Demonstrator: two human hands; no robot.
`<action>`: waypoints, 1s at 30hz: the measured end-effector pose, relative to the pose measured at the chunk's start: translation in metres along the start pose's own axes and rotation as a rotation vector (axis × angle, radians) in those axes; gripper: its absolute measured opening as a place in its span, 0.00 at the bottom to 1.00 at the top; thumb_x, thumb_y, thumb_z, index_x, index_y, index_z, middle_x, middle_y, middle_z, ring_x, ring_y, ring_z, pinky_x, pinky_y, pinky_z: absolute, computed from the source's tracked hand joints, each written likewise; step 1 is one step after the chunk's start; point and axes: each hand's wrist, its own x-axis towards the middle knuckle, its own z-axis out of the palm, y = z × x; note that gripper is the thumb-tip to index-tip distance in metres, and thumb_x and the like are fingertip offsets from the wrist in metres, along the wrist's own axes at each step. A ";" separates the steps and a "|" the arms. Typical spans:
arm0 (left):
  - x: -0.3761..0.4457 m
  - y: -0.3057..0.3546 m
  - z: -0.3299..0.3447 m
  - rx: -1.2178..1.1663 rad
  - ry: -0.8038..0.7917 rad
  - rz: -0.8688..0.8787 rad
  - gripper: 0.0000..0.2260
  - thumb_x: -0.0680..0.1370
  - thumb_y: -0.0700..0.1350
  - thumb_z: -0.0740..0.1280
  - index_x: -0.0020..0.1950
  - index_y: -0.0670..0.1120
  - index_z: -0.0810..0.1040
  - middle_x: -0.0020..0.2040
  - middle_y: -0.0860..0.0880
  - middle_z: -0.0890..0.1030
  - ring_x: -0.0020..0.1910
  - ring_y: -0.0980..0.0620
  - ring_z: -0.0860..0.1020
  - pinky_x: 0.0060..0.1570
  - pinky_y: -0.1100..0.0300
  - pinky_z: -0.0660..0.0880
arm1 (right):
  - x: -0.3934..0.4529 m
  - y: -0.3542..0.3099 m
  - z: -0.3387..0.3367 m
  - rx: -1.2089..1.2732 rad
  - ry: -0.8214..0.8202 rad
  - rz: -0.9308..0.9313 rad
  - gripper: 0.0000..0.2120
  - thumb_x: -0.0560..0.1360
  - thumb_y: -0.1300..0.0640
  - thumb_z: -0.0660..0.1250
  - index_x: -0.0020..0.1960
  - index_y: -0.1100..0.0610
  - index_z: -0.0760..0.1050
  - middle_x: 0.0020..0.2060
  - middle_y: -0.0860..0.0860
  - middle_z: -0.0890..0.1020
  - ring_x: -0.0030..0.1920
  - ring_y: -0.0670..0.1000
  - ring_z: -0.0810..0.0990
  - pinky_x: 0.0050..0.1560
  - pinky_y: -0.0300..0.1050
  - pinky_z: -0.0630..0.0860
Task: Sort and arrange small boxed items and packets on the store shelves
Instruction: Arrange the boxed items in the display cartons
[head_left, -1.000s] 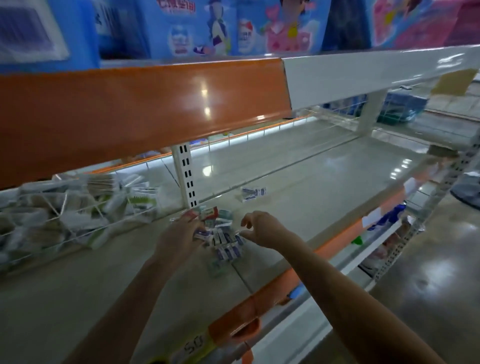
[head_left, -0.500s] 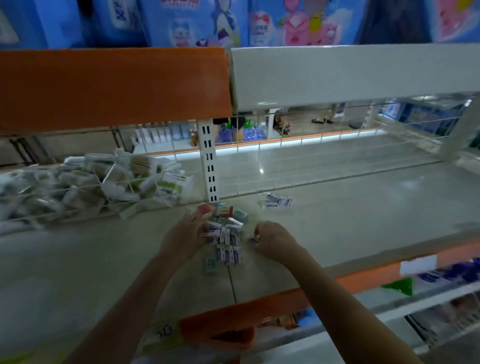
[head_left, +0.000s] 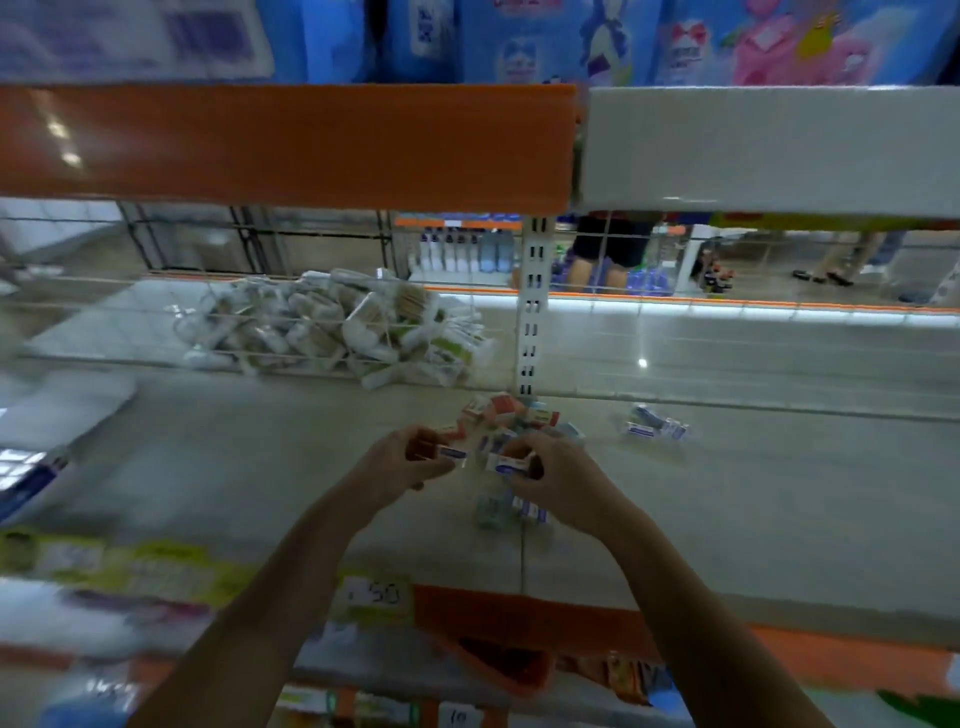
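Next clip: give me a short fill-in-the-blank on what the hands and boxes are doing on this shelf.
1. The left hand and right hand each hold a small ____.
2. The pile of boxes lies at the foot of the white slotted ____.
3. The heap of packets lies behind a wire ____.

Missing words: box; post; grid

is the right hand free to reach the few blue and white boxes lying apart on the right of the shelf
Probably yes for the path: bare shelf lies between the right hand and the separate blue-and-white boxes. But its fingers already grip a small white box.
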 end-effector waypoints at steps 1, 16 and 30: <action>-0.006 -0.002 -0.006 -0.054 0.019 -0.028 0.09 0.74 0.44 0.71 0.53 0.45 0.77 0.45 0.49 0.79 0.43 0.53 0.77 0.38 0.65 0.73 | 0.005 -0.007 0.006 0.003 -0.009 -0.026 0.13 0.72 0.58 0.69 0.57 0.54 0.76 0.52 0.50 0.76 0.49 0.49 0.75 0.49 0.38 0.72; -0.143 -0.056 -0.168 -0.587 0.372 -0.198 0.04 0.77 0.34 0.64 0.46 0.42 0.72 0.35 0.43 0.81 0.31 0.51 0.82 0.31 0.62 0.78 | 0.056 -0.188 0.106 0.166 -0.191 -0.414 0.11 0.71 0.62 0.67 0.53 0.57 0.78 0.48 0.51 0.79 0.48 0.51 0.76 0.49 0.46 0.73; -0.258 -0.143 -0.348 -0.227 0.491 -0.286 0.06 0.75 0.42 0.70 0.51 0.48 0.77 0.41 0.48 0.78 0.35 0.57 0.75 0.33 0.67 0.72 | 0.078 -0.365 0.249 0.302 -0.234 -0.468 0.11 0.69 0.66 0.66 0.49 0.55 0.78 0.40 0.46 0.78 0.36 0.41 0.73 0.36 0.26 0.66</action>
